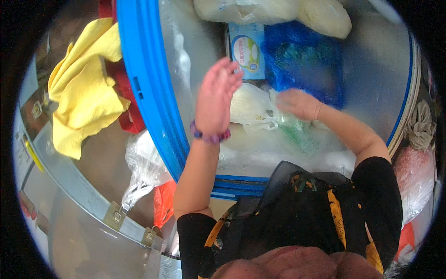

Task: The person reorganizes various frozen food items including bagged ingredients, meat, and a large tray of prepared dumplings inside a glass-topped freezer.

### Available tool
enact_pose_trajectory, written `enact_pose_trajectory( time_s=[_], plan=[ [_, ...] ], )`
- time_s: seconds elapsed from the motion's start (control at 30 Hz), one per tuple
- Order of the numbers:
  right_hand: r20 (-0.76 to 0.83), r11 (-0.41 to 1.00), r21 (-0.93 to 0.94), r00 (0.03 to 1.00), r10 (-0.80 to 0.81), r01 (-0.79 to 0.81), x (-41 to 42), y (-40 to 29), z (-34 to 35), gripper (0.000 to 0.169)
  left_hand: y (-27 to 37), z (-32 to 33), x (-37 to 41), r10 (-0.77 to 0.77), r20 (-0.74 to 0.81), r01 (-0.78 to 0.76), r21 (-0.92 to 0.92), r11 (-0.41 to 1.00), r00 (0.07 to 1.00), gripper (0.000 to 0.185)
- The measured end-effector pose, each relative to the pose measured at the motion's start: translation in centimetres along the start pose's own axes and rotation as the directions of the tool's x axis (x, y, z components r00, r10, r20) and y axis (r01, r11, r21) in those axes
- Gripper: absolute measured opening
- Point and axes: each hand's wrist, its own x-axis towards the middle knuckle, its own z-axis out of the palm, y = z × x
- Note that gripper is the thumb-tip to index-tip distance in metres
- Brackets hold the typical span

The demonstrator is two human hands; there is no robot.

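Before me is a chest freezer with a blue rim point(150, 69) and frost along its inner walls. My left hand point(214, 96), with a purple beaded bracelet point(210, 134) at the wrist, is over the left part of the interior. Nothing shows in it, and its fingers are slightly spread and blurred. My right hand point(298, 104) is over a pale plastic bag with green contents point(296, 132); motion blur hides whether the fingers grip it. Between the hands sits a knotted white plastic bag point(252, 106). Beyond it are a light-blue printed carton point(248, 52) and a dark-blue bag point(303, 59).
Large pale bags point(251, 10) lie at the freezer's far end. To the left, a yellow cloth point(87, 87) drapes near a red object point(130, 115), with white point(144, 164) and orange point(163, 202) plastic bags nearer me. Outside the right rim is a wrapped bundle point(414, 181).
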Motion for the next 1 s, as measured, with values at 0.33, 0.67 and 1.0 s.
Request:
enact_pose_trajectory(
  time_s=[0.33, 0.67, 1.0],
  plan=[
    [0.667, 0.94, 0.342, 0.699, -0.259, 0.022, 0.7, -3.9, 0.0, 0.049, -3.6, 0.6, -8.8, 0.023, 0.398, -0.316, 0.691, 0.65, 0.917, 0.044],
    [0.723, 0.868, 0.275, 0.684, 0.097, -0.414, 4.1, -4.3, -6.7, 0.032, -4.6, -0.7, -9.9, -0.057, 0.593, -0.511, 0.734, 0.447, 0.803, 0.049],
    [0.326, 0.479, 0.499, 0.668, 0.669, -0.722, 7.6, -6.2, -16.9, 0.019, -1.6, 0.0, -10.6, 0.605, 0.405, -0.713, 0.543, 0.444, 0.686, 0.069]
  ],
)
